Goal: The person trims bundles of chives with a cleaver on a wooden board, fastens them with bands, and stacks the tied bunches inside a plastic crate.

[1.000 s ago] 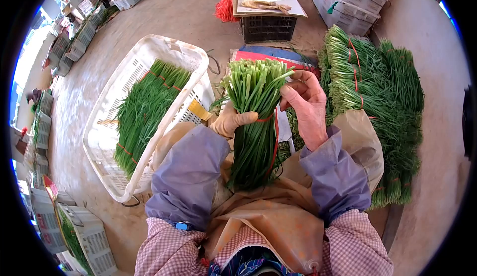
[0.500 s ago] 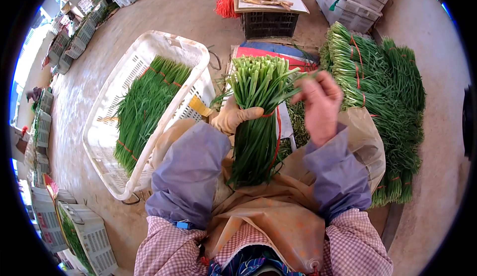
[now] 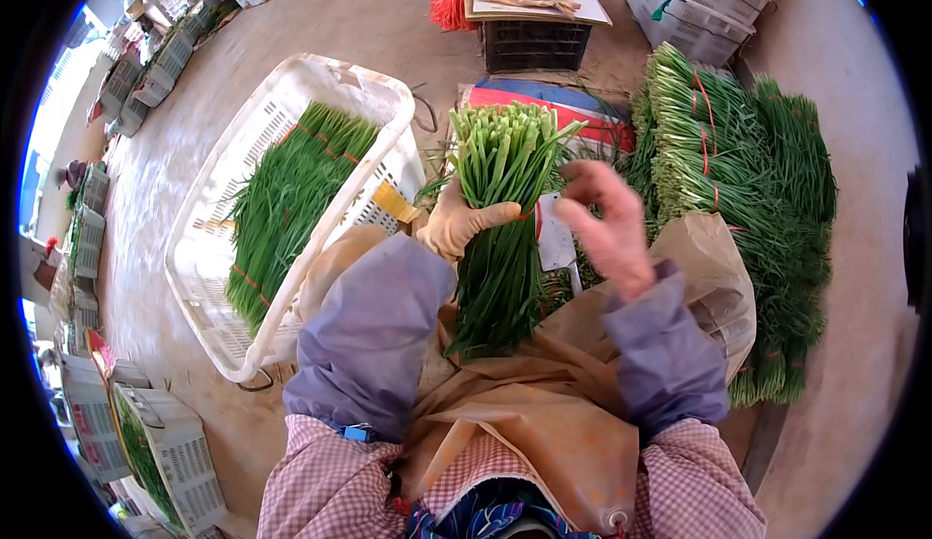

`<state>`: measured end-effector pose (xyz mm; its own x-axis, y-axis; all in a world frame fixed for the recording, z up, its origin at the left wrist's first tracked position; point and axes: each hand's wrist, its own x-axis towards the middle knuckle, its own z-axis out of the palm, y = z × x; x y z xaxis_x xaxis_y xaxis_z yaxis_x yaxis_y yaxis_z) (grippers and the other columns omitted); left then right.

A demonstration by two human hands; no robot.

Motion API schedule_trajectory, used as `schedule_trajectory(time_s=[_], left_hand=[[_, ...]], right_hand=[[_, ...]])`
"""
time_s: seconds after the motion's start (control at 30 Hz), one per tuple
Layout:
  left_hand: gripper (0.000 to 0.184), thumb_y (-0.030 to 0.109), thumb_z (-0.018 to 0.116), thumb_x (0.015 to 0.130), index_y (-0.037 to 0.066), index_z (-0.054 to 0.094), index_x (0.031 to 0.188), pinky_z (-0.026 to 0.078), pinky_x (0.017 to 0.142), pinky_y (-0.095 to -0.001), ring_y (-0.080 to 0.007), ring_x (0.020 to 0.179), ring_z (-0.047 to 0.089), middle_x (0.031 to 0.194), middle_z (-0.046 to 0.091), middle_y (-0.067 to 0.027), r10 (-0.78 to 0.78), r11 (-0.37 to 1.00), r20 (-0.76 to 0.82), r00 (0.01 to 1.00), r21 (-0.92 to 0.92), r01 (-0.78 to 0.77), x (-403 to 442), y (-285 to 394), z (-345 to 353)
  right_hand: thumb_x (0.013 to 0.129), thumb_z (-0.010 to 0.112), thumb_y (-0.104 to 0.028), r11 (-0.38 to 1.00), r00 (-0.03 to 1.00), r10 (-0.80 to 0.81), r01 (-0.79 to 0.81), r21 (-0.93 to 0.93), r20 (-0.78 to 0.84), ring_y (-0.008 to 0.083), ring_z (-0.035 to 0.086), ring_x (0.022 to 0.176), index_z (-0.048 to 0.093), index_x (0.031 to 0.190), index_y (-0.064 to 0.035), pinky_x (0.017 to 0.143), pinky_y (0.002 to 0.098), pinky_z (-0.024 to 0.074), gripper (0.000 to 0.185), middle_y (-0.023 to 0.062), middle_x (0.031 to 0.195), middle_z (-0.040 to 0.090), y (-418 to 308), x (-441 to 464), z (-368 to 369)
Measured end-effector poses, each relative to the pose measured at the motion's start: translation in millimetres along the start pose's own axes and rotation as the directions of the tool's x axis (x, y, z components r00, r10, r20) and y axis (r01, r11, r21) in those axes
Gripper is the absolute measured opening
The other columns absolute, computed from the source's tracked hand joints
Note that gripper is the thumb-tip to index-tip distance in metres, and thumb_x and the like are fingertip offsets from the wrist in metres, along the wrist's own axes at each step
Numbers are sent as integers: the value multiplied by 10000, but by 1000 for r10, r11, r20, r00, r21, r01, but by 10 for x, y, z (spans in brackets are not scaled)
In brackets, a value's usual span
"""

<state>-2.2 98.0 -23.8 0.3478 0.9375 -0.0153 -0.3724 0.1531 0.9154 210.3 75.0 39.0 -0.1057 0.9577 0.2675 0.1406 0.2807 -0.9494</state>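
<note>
My left hand (image 3: 463, 223), in a tan glove, grips a bunch of green chives (image 3: 503, 155) round its middle, the pale cut ends up and the dark leaves hanging over my apron. A red band (image 3: 538, 220) shows at the bunch's right side, near my left thumb. Just right of the bunch, my bare right hand (image 3: 612, 223) is raised with thumb and fingers apart, and no chives show in it. Behind its fingertips is a white flat piece (image 3: 555, 233) with a pale handle.
At left stands a white plastic basket (image 3: 282, 291) with banded chives (image 3: 301, 189) inside. Stacked banded chives (image 3: 738, 189) lie at right. Farther off are a board (image 3: 544, 5) on a black crate (image 3: 534, 46), red strings (image 3: 449, 5) and stacked white crates (image 3: 684, 15).
My right hand has come down from beside the cut tops, and the strands between its fingers are gone from it. My left hand keeps its grip on the bunch.
</note>
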Motion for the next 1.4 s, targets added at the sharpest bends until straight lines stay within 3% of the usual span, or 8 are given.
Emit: schedule_trajectory(time_s=[0.37,0.67,0.73,0.77,0.83,0.93,1.13,1.4], left_hand=[[699,236,867,715,17,531,1287,470,931,-340,-190,1043,607,1156,650,-85,58,979,18,998,197,-60,-41,193,38],[661,164,841,719,23,542,1291,489,923,-345,-204,1052,616,1169,648,-93,-40,998,41,998,-48,42,-90,108,-46],[669,86,793,711,48,526,1323,465,966,-356,-235,1102,603,1210,630,-128,24,991,112,993,130,-39,-79,123,-153],[680,46,769,707,61,518,1339,454,987,-361,-251,1127,597,1231,622,-146,192,779,320,928,526,-342,-90,85,-320],[716,-32,721,699,87,503,1371,430,1030,-372,-283,1178,585,1273,604,-182,254,352,554,793,711,-609,-164,213,-422],[815,162,872,665,20,478,1364,440,986,-328,-177,1120,566,1231,622,-94,-139,981,-117,983,120,153,-286,461,217],[987,70,918,547,-11,405,1387,430,1015,-354,-207,1171,557,1231,626,-121,202,948,-13,979,-247,-199,-76,33,198],[1065,120,949,511,-16,367,1392,442,1009,-360,-216,1181,543,1235,612,-146,171,984,-37,985,-43,-172,-174,223,-8]], right_hand=[[851,640,2,962,957,-8,86,259,-291,53,543,640,613,832,-2,581,213,429,33,3,725,610,135,3,202],[901,631,-92,809,502,19,500,308,-865,93,501,591,582,835,-58,572,253,434,90,9,682,565,178,293,-1417],[915,622,-103,986,566,-135,154,-57,-813,78,456,598,587,858,-49,562,241,384,86,-14,690,531,476,260,-1559],[923,610,-109,985,669,-154,48,-164,-727,87,468,641,583,920,-38,594,246,394,76,0,754,544,618,309,-1446],[941,588,-121,983,895,-79,-5,-186,-438,104,493,726,576,1043,-16,659,256,413,147,27,883,572,651,276,-903],[967,554,-138,988,983,-13,-15,-151,-185,131,529,855,566,1229,18,756,271,443,305,68,1076,613,437,59,-260],[995,550,-251,994,972,-105,108,5,-212,162,570,989,533,1283,20,836,280,457,396,78,1172,614,235,-19,278],[973,587,-265,992,996,-4,16,126,-90,98,508,796,587,1174,-3,705,260,409,330,30,955,609,468,183,263]])
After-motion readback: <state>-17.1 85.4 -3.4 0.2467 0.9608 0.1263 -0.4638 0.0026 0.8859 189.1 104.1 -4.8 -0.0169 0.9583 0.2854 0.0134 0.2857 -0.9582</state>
